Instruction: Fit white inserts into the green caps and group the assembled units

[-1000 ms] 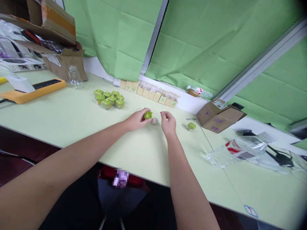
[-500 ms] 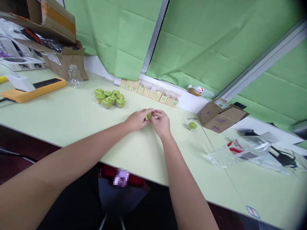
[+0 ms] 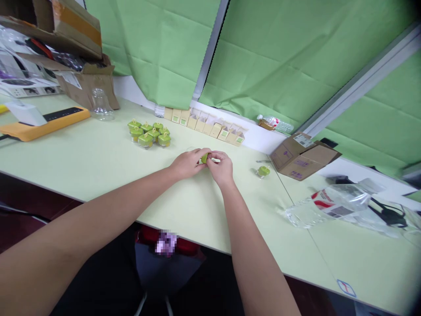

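In the middle of the table, my left hand (image 3: 187, 165) and my right hand (image 3: 222, 169) meet, fingers closed from both sides around a small green lid (image 3: 204, 158). The lid is tilted on edge, and fingers cover much of it. Whether a clear cup is attached to it, I cannot tell. To the right of my hands stands a single small clear container with a green lid (image 3: 263, 171). Several more green-lidded containers (image 3: 145, 139), with loops on top and something yellow inside, are grouped to the left beyond my left hand.
Small cardboard boxes (image 3: 200, 123) line the wall side. An open carton (image 3: 301, 159) and a large clear plastic bottle (image 3: 329, 204) lie at right. On the left are an orange power strip (image 3: 62, 123), a clear bottle-shaped piece (image 3: 101, 105) and a cardboard box (image 3: 87, 87).
Both hands stay at the same spot with the green lid between them. Only a very slight shift of the camera view shows.
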A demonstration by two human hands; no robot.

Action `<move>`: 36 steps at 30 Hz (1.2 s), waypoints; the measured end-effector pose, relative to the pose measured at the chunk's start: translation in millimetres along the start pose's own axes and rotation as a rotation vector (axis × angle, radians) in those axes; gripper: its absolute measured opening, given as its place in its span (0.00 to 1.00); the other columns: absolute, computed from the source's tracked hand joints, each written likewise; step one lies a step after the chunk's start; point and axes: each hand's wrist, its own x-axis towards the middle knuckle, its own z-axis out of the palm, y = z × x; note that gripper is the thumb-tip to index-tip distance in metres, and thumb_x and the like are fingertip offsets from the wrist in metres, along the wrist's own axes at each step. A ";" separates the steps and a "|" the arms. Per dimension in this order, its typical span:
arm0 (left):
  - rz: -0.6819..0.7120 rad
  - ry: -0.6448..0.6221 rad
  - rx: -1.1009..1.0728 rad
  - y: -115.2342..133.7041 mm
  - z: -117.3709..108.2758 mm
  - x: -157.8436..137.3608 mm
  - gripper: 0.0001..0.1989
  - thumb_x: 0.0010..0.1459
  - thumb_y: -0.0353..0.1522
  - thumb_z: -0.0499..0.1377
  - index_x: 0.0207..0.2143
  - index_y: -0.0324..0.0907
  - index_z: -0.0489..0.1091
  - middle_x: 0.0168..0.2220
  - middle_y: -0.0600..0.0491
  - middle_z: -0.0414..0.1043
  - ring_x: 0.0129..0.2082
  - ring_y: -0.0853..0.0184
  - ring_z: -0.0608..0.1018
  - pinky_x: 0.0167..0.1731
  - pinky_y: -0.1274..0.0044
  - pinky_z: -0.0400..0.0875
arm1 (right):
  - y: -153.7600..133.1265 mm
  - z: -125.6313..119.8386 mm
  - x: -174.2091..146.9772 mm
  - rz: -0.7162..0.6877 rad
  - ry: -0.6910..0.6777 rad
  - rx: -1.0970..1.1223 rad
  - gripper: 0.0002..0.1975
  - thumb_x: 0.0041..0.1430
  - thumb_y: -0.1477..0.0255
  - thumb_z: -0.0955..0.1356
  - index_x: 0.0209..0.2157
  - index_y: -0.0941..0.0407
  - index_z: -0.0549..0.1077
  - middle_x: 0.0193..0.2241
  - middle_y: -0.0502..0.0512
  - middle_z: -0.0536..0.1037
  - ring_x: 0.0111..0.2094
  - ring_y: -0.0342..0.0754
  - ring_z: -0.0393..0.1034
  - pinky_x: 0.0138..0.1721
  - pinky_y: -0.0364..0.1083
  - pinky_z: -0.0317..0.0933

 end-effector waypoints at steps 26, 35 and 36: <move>0.033 0.012 0.059 -1.1 0.0 -0.4 0.22 0.60 0.37 0.58 0.57 0.49 0.63 0.46 0.51 0.74 0.42 0.61 0.77 0.40 0.73 0.70 | 0.3 3.6 -0.2 0.073 0.035 0.094 0.04 0.46 0.73 0.68 0.26 0.55 0.77 0.44 0.57 0.73 0.47 0.51 0.70 0.40 0.46 0.71; 0.021 0.021 0.013 3.2 -4.9 1.6 0.22 0.59 0.37 0.57 0.57 0.51 0.62 0.46 0.52 0.74 0.42 0.61 0.77 0.41 0.73 0.69 | 2.7 1.6 2.2 -0.054 0.020 -0.012 0.05 0.50 0.71 0.66 0.26 0.56 0.74 0.47 0.60 0.69 0.52 0.54 0.65 0.39 0.47 0.69; 0.016 0.021 -0.003 3.3 -4.8 2.0 0.22 0.59 0.36 0.58 0.56 0.51 0.62 0.46 0.53 0.74 0.42 0.62 0.77 0.41 0.73 0.69 | 3.1 1.3 2.1 -0.066 0.016 -0.030 0.05 0.50 0.71 0.66 0.26 0.55 0.74 0.46 0.60 0.69 0.52 0.54 0.64 0.39 0.47 0.69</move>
